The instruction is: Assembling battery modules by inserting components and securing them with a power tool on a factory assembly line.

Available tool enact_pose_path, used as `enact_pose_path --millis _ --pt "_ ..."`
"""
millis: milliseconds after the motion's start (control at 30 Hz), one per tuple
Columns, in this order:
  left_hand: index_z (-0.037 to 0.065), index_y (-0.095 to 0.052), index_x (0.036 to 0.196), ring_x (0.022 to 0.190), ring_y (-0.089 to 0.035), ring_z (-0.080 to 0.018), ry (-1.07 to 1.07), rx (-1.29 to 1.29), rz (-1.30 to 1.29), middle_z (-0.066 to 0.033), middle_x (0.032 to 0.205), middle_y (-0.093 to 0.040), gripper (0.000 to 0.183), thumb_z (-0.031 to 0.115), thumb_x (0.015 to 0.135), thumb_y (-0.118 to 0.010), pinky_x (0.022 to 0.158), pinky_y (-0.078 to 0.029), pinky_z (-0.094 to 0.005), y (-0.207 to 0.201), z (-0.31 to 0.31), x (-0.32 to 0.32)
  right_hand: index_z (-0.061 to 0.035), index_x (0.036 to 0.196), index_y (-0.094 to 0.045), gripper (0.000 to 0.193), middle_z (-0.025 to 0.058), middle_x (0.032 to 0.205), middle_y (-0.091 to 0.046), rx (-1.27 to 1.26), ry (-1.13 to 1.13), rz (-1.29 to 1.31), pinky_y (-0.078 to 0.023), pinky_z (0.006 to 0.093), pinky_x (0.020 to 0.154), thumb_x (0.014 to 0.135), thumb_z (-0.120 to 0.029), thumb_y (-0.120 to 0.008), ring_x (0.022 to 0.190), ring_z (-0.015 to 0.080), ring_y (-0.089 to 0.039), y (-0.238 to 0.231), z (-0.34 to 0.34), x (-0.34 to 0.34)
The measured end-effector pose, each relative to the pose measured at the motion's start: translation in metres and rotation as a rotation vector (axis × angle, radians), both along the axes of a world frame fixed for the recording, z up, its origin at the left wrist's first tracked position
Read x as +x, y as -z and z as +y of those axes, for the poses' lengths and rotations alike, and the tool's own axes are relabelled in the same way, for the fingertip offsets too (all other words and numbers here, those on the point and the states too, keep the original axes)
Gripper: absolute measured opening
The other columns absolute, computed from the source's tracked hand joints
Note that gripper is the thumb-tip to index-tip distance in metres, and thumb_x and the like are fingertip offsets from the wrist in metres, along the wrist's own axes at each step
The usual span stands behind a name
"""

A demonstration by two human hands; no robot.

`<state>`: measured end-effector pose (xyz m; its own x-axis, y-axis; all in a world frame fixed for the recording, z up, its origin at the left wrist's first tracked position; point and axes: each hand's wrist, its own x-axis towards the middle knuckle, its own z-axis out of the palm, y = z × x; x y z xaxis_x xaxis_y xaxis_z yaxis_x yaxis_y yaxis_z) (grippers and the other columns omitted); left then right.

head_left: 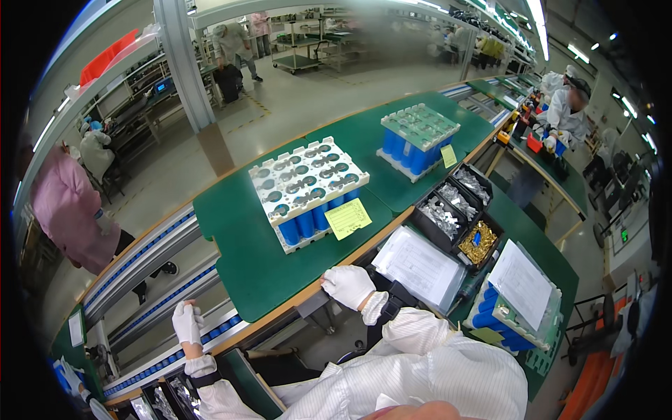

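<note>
My left hand (187, 325), in a white glove, is held over the roller conveyor at the table's left end. Its fingers are loosely curled together and nothing shows in them. My right hand (348, 285), also gloved, is closed at the front edge of the green table, with no object visible in it. Beyond it stands a battery pack of blue cylindrical cells (304, 225) under a white plastic holder (308, 173) with round openings and metal strips. A yellow label (348, 218) hangs on its near side. Neither hand touches the pack.
A second pack with a green top plate (421, 126) stands farther right. Black bins hold silver metal parts (441, 215) and brass-coloured pieces (479, 241). Papers (420, 267) lie right of my hand, near another blue-cell pack (490, 311). A person in pink (73, 203) stands at left.
</note>
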<state>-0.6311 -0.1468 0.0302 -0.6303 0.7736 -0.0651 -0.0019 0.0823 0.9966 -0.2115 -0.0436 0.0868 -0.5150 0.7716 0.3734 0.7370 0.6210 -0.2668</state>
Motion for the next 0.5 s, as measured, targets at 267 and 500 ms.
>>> enact_pose_path --millis 267,500 --pt "0.005 -0.061 0.094 0.045 -0.044 -0.0064 0.009 -0.008 -0.027 -0.0018 0.066 -0.053 0.018 0.016 0.095 -0.047 0.039 -0.033 -0.0203 -0.0012 0.0002 -0.0002 -0.0109 0.074 -0.064 0.018 0.0090 0.067 -0.063 0.024 -0.001 0.027 -0.052 0.0397 0.063 0.084 -0.024 -0.057 0.066 0.0277 -0.064 -0.0017 -0.0014 0.0010" --pt "0.005 -0.061 0.095 0.044 -0.045 -0.0066 -0.004 0.001 -0.007 -0.0016 0.066 -0.053 0.018 0.015 0.095 -0.046 0.039 -0.033 -0.0205 -0.0003 0.0002 0.0013 -0.0101 0.076 -0.065 0.019 0.0098 0.068 -0.064 0.029 -0.009 0.038 -0.052 0.0394 0.064 0.084 -0.025 -0.058 0.067 0.0280 -0.064 0.0003 -0.0006 0.0017"
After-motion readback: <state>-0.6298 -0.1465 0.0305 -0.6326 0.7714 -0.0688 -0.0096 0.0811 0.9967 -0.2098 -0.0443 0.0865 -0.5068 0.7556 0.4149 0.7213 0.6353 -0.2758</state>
